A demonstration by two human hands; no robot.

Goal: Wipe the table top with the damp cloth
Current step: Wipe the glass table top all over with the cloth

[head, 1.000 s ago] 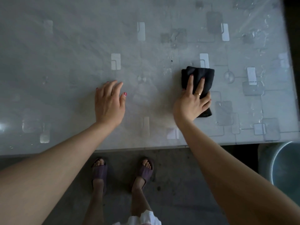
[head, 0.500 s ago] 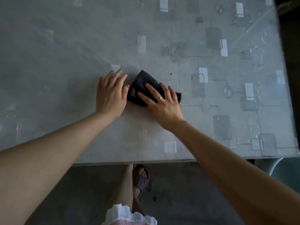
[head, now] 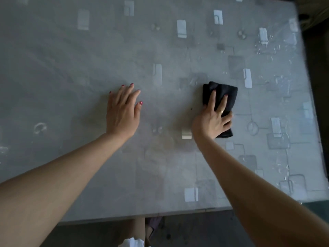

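Scene: A person leans over a grey patterned surface, seen from a head-worn camera looking down, both bare forearms reaching forward from the near edge.

Right hand: The right hand lies palm down on a folded black cloth, fingers straight and spread, pressing it flat rather than curling round it. A gold ring shows on one finger.

Cloth: The cloth sits right of centre on the surface, touching it, with its far end sticking out beyond the fingertips and a near corner showing below the heel of the hand.

Left hand: The left hand rests flat on the bare surface, well apart from the cloth, fingers extended and slightly fanned, holding nothing. The nails are painted red.

Grip: Neither hand has a closed grip; both are laid open, one on the cloth, one on the surface.

Surface: The covering carries pale rectangles, outlined squares and thin lines. Glossy wet streaks and droplets glint toward the far right corner and along the right side.

Below: Past the near edge, a dark floor and a scrap of white frilled fabric are visible.
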